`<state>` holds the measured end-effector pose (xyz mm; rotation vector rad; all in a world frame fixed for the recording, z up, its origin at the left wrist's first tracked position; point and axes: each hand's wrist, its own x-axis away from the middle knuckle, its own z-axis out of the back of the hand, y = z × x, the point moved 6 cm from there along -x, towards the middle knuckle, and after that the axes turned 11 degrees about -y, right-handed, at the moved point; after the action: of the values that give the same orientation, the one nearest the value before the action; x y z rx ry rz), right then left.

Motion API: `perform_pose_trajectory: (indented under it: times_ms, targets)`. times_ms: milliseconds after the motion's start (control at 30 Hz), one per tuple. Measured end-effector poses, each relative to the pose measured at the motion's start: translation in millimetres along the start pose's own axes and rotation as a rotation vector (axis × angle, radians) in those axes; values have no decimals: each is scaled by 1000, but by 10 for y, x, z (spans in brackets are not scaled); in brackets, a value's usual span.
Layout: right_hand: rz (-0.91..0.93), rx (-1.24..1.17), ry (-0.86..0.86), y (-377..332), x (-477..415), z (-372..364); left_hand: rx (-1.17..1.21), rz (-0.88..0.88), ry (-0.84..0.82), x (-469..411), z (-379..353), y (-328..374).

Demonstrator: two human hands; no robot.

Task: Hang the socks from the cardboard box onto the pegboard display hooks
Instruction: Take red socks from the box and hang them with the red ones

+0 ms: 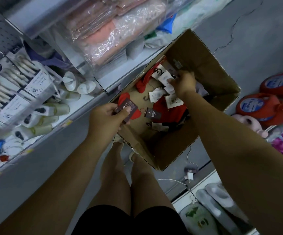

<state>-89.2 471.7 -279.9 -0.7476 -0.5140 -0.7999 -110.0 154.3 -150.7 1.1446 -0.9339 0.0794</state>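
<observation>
Pinching a dark-carded red sock pair (126, 108) in the left hand (106, 119) at the rim of the brown cardboard box (205, 65), gripping white-carded socks (164, 78) inside with the right hand (185, 85); soft, light, likely best held by the card.

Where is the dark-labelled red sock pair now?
Head view, left of centre: the left hand grips the sock pair over the left rim of the cardboard box.

Box mouth: open upward, cardboard box (205, 65) walls upright all round.
Box floor: socks (171, 109) heaped across far half; near corner bare.
Left: shelf (66, 136) just beside box.
Right: red bottles (264, 106) near.
</observation>
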Motion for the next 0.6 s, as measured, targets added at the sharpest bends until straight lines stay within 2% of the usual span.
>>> perform_pose_trajectory:
  times_ms: [133,300,433,600]
  targets:
    - [0,-187,28,12,353,99,49,-36,-5,119,-4,72]
    - [152,-378,149,-129,1108,393,59,-79,39,315,67,224]
    - [264,-473,78,-319,1615,593,88,-160,121,570,120,481]
    - [418,-588,28,-769,2237,930,249,-258,199,960,201,802]
